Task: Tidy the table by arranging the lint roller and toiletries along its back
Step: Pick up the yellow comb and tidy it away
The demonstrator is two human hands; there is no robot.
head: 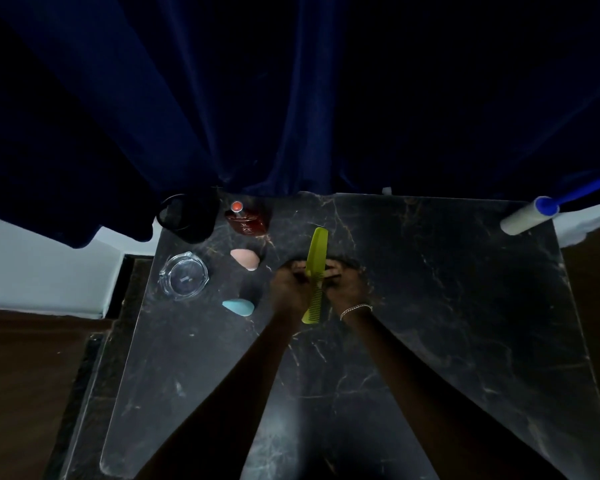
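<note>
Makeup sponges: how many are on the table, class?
2. The pink sponge lies in front of the red bottle; the blue sponge lies nearer the person, beside the glass dish. The left hand and right hand might hide another.

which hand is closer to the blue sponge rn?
Left. The left hand grips the comb just right of the blue sponge; the right hand holds the comb's far side, farther off.
</note>
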